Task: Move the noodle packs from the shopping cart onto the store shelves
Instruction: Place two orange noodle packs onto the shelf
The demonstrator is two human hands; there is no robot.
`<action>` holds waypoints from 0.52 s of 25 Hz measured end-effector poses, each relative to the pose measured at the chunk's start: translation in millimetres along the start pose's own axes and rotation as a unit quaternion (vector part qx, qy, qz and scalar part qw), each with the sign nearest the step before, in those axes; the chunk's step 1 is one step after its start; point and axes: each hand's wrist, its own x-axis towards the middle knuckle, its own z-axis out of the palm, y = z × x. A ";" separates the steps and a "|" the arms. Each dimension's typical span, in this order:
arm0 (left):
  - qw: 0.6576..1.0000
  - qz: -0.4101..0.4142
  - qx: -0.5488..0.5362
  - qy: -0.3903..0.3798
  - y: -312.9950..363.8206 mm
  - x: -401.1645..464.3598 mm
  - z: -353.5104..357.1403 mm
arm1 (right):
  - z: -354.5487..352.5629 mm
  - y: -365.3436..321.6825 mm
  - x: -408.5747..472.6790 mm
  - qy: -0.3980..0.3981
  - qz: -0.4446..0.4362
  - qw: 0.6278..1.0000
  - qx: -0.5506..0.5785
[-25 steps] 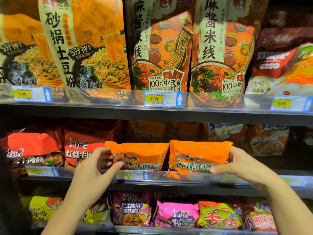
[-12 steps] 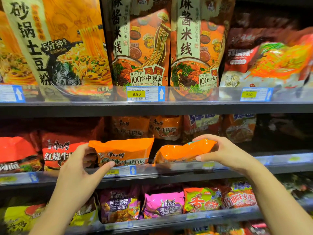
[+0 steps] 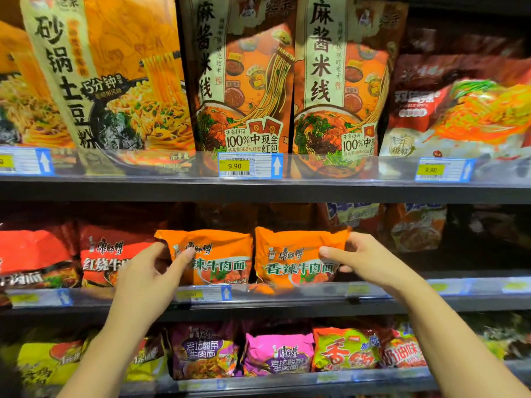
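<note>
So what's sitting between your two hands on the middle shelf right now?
In the head view, two orange noodle packs stand side by side: the left hand holds the left pack, the right hand the right pack. Nothing else shows between.

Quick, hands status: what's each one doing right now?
Left hand: shut on the left orange noodle pack, gripping its left edge.
Right hand: shut on the right orange noodle pack, gripping its right edge.
</note>
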 end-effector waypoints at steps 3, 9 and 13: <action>0.999 -0.013 0.035 0.000 1.7 8.9 1.5 | 7.6 1.4 13.4 -0.006 0.019 1.000 -0.011; 0.997 0.009 0.073 0.015 0.5 0.3 2.6 | 16.8 6.3 22.6 -0.020 0.031 0.999 0.002; 0.994 -0.005 0.087 0.063 -6.1 -4.1 2.9 | 22.9 8.4 27.5 -0.021 0.001 0.999 -0.028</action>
